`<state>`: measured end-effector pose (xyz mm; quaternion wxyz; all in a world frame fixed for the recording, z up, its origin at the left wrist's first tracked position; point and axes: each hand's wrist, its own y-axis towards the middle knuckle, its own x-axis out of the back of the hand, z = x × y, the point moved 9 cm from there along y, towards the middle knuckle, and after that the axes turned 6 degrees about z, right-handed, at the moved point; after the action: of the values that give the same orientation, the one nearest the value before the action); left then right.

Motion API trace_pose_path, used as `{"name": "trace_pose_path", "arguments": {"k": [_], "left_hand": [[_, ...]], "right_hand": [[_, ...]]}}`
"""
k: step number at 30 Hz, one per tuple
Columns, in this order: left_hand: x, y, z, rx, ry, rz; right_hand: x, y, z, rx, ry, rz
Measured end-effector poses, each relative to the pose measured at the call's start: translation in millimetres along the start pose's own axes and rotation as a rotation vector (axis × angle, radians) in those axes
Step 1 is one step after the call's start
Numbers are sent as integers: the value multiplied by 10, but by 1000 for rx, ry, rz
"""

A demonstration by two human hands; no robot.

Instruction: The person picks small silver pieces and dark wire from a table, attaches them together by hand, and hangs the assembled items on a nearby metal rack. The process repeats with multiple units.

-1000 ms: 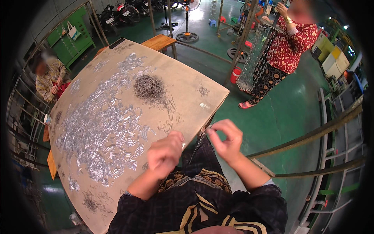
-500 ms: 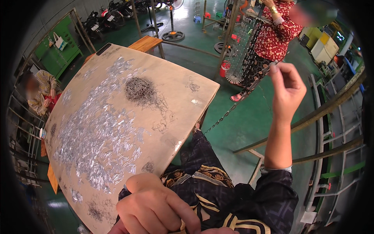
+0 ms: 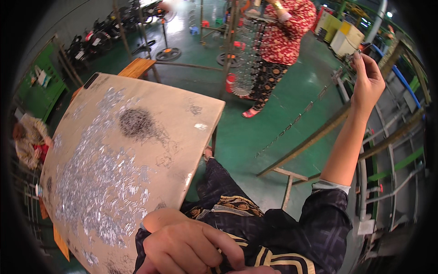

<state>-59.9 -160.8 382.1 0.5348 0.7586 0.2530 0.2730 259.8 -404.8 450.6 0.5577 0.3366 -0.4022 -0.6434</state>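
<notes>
My right hand [image 3: 368, 84] is raised at the upper right, thumb and fingertips pinched on the end of a thin metal link chain [image 3: 297, 119]. The chain slants down to the left over the green floor, a little blurred, with longer links near the hand. My left hand [image 3: 182, 244] is close to my body at the bottom, knuckles up and fingers curled; whatever is in it is hidden. Left of it, a brown-covered table [image 3: 196, 102] bears many loose silvery metal links [image 3: 98, 182] and a heap of dark wire pieces [image 3: 137, 123].
Across the floor, a person in a red patterned shirt [image 3: 292, 36] stands beside a rack of hanging chains [image 3: 248, 57]. Another person [image 3: 29, 144] sits at the table's far left. Metal frame bars [image 3: 310, 144] cross close on my right. Motorbikes [image 3: 96, 41] are parked at the back.
The view has turned, so the table sits further left. My right hand is higher and further right in the picture, with the chain still pinched. My left hand remains curled near my body.
</notes>
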Motion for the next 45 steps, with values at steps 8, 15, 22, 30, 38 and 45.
{"name": "trace_pose_path", "arguments": {"k": [8,15,22,30,38,45], "left_hand": [[10,212,336,-74,-225,-106],[-21,234,558,101,-253,46],[30,304,951,83,-204,96],[227,6,1372,319,50,-118],[308,-236,1625,478,200,-152],[432,-557,1675,601,243,-222]], "right_hand": [[1286,343,-59,-52,-230,-153],[2275,708,-145,-94,-343,-201],[3268,1190,-18,-74,-431,-248],[3960,1406,201,-113,-541,-321],[4310,1689,239,-210,-668,-311],[4433,1882,101,-408,-726,-222]]}}
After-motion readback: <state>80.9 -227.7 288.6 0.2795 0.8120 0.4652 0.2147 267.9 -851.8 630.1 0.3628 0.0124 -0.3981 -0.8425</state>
